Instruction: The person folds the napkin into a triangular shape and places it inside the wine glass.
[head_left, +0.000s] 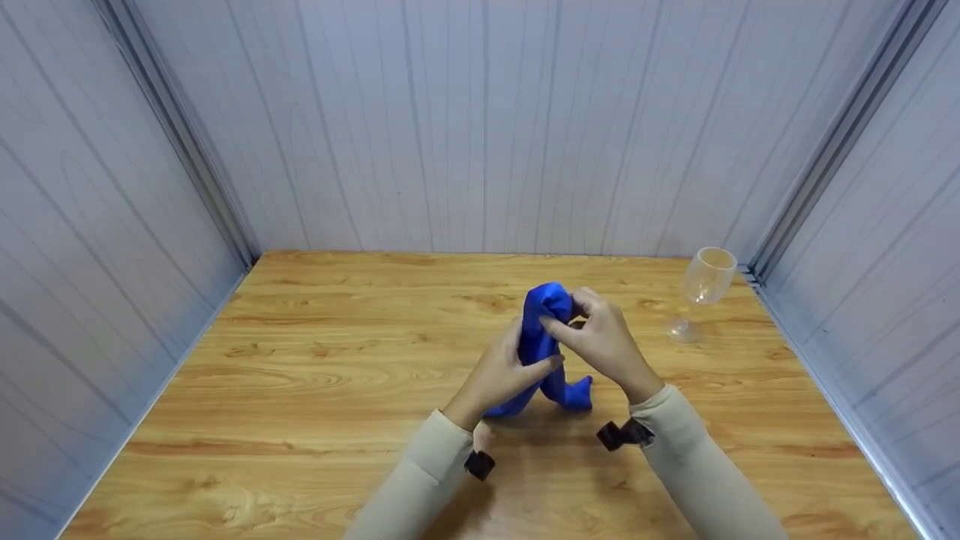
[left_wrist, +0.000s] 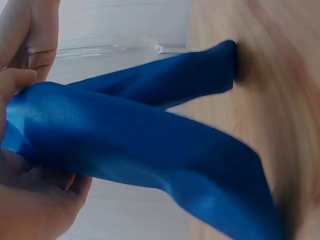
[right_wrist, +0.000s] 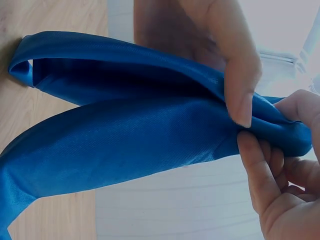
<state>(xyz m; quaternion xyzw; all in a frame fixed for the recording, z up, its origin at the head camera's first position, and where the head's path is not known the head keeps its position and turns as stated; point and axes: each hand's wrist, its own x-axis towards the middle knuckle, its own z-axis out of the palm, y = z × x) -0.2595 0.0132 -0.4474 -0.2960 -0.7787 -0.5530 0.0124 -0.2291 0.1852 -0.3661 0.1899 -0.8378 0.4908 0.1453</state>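
Observation:
A shiny blue satin cloth (head_left: 541, 337), folded into a long band, is held up over the table by both hands. Its two tails hang down, and one end (head_left: 577, 394) comes down on the wood. My left hand (head_left: 497, 379) grips the band lower down, thumb across the front. Higher up, my right hand (head_left: 606, 341) pinches the folded top between thumb and fingers. In the right wrist view the left thumb (right_wrist: 242, 75) presses on the cloth beside the right hand (right_wrist: 285, 200). The left wrist view shows the tails spreading apart.
A clear wine glass (head_left: 709, 277) stands upright at the back right of the wooden table (head_left: 315, 360). Pale panel walls (head_left: 480, 127) enclose the table at the back and both sides. Small black wrist cameras (head_left: 480, 465) hang under the sleeves.

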